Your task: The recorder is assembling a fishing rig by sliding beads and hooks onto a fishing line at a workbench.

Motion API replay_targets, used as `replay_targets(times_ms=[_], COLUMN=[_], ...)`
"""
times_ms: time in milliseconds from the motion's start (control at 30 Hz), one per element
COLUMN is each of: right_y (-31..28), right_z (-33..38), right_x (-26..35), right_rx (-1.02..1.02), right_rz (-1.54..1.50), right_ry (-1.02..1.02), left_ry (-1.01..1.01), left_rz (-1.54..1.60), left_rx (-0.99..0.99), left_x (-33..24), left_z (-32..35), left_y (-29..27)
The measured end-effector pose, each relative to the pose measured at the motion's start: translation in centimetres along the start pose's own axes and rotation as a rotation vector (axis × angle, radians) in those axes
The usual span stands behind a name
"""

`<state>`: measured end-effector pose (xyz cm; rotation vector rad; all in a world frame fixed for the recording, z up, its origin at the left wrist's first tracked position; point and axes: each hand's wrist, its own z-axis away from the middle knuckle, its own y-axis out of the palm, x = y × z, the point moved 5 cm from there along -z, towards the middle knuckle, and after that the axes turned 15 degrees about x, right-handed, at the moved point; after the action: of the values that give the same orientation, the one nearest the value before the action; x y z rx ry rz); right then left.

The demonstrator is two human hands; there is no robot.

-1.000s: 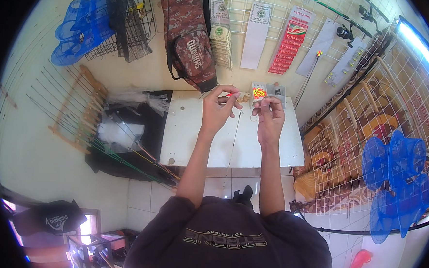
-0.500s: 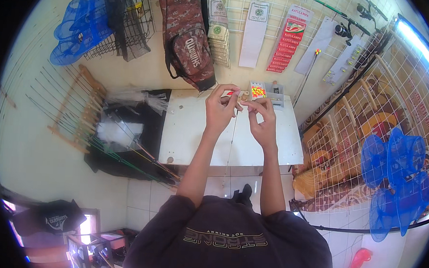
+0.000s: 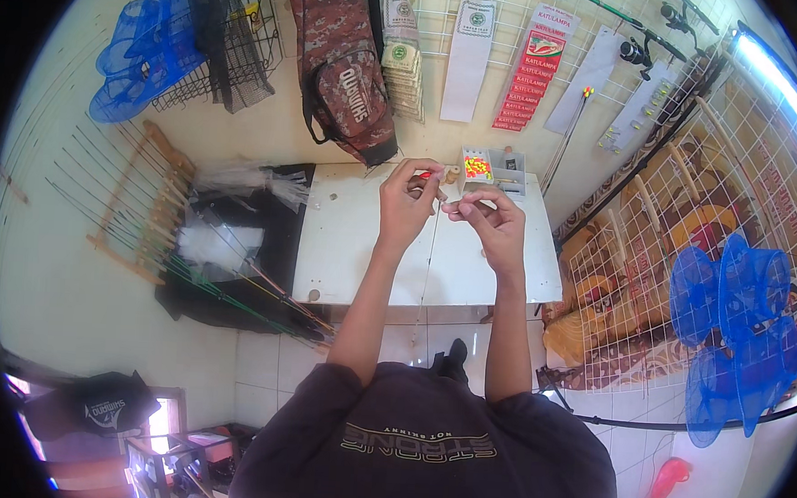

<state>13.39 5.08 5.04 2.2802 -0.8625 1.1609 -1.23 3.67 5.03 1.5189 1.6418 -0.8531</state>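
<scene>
Holding the left hand (image 3: 403, 213) and the right hand (image 3: 498, 232) close together above the white table (image 3: 347, 237), with fingertips almost meeting. Pinching a thin line (image 3: 428, 261) between thumb and fingers on the left; curling the fingers toward the thumb on the right, with any grip there too small to tell. Suspending the line nearly straight, pointing its long axis from the left fingertips toward the dark shirt (image 3: 422, 485), past the table's near edge and over the tiled floor (image 3: 257, 359). Facing a divided tray (image 3: 508, 190) with red and yellow pieces (image 3: 478, 168) on the table. Working before a camouflage bag (image 3: 336, 29) and paper cards (image 3: 530, 76), between a rod rack (image 3: 171, 147) on the left and blue nets (image 3: 734, 294) on the right.
</scene>
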Motion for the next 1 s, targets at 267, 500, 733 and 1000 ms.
replay_targets(times_ms=[267,500,733,1000], right_y=[0.4,0.8,0.8,0.3], right_z=[0.0,-0.6,-0.8,-0.7], right_x=[-0.8,-0.6,-0.8,-1.8], right_rx=[0.006,-0.054,-0.117,-0.186], right_rz=[0.107,0.427,0.406,0.327], right_ry=[0.090,-0.006,-0.124,-0.073], left_ry=[0.030,0.048,0.056,-0.039], left_rz=[-0.022,0.065,0.016,0.051], left_rx=[0.000,0.024,0.029,0.093], left_x=[0.6,1.3,1.0,1.5], left_z=[0.4,0.8,0.9,1.1], left_y=[-0.3,-0.9,-1.1,-1.0])
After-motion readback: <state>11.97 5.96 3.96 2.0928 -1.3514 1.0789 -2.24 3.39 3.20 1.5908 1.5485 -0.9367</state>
